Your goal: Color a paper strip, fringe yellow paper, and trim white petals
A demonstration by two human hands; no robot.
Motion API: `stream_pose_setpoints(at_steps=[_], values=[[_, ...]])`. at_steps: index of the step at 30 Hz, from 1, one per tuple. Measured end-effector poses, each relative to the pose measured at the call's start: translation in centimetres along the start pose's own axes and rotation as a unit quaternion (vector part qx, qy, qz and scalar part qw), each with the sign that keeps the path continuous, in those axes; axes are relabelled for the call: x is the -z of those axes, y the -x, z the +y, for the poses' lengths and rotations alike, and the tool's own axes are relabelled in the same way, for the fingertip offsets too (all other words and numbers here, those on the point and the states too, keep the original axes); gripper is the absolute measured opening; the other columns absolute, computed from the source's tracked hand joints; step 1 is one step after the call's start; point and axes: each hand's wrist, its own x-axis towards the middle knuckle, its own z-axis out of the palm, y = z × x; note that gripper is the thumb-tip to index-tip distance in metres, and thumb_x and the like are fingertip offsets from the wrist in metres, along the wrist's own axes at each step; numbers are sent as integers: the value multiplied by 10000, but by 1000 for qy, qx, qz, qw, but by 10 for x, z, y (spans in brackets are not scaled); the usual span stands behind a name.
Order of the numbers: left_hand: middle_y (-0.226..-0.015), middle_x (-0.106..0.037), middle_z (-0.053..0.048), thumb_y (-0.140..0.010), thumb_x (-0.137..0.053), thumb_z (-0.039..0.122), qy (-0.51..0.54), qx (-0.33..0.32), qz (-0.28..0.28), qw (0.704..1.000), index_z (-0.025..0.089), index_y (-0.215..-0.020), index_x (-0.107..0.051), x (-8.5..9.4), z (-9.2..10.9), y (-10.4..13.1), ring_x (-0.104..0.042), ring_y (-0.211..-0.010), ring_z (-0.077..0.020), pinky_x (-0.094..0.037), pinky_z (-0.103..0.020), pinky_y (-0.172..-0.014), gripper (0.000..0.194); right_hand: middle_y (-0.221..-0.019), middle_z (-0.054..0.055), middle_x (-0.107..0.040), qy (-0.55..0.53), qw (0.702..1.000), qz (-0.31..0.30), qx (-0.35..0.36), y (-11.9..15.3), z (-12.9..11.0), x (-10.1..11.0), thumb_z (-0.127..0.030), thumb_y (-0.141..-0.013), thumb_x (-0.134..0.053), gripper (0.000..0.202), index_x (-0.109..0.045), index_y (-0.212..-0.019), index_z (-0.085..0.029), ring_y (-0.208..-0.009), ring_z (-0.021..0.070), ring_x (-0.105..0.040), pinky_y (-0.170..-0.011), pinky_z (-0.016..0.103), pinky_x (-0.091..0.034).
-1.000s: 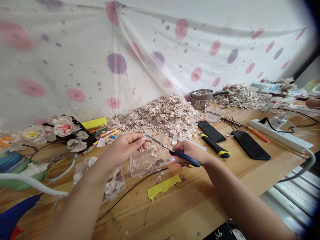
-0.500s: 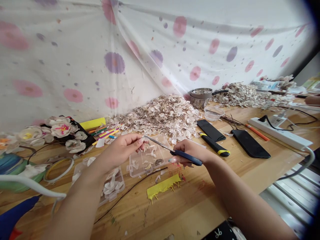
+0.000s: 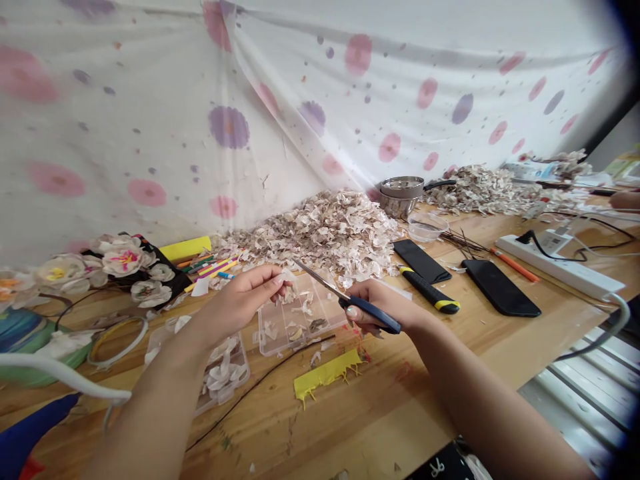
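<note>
My left hand (image 3: 255, 293) pinches a small thin whitish flake (image 3: 289, 275) between thumb and fingertips, resembling the pieces in the big pile behind. In my right hand (image 3: 377, 303) are dark-blue-handled scissors (image 3: 370, 311), their blades pointing up and left toward the flake but apart from it. Below both hands lies a clear divided plastic box (image 3: 273, 347) with a few flakes in its compartments. A second clear box (image 3: 245, 375), holding many pale flakes, is partly hidden by my left forearm. A fringed yellow strip (image 3: 325, 375) lies on the table in front.
Behind the hands rises a large heap of flakes (image 3: 330, 230). On the right are a black-and-yellow cutter (image 3: 429, 290), two black phones (image 3: 500, 287) and a white power strip (image 3: 560, 267). Flake flowers (image 3: 123, 257) stand left. Another person's hand (image 3: 625, 200) shows at the right edge.
The scissor blades have come away from the flake at my left fingertips and tilted more steeply. My left hand has barely shifted; more of the flake shows.
</note>
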Motion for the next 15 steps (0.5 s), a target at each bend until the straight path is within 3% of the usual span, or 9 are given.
stream_pose_setpoints(at_steps=[5, 9, 15], values=[[-834, -553, 0, -891, -487, 509, -17, -32, 29, 999, 208, -915, -577, 6, -2, 4, -521, -812, -152, -416, -257, -745, 315, -491, -37, -473, -18, 996, -1, 83, 2, 3, -2, -789, -690, -528, 644, -518, -677, -145, -403, 74, -445, -399, 195, -387], [-801, -490, 16, -911, -449, 501, -81, -63, 38, 994, 216, -934, -543, 11, -2, 6, -462, -745, -140, -389, -244, -677, 301, -583, -21, -494, -25, 994, -64, 82, 4, -1, -5, -768, -701, -545, 625, -516, -737, -145, -463, 81, -464, -430, 199, -417], [-841, -479, 14, -946, -413, 432, -148, -109, 45, 982, 219, -933, -545, 13, 1, 7, -460, -794, -142, -377, -246, -722, 251, -670, -4, -467, 60, 990, -62, 111, 2, -4, -4, -798, -733, -465, 670, -524, -798, -134, -578, 99, -408, -517, 222, -355]])
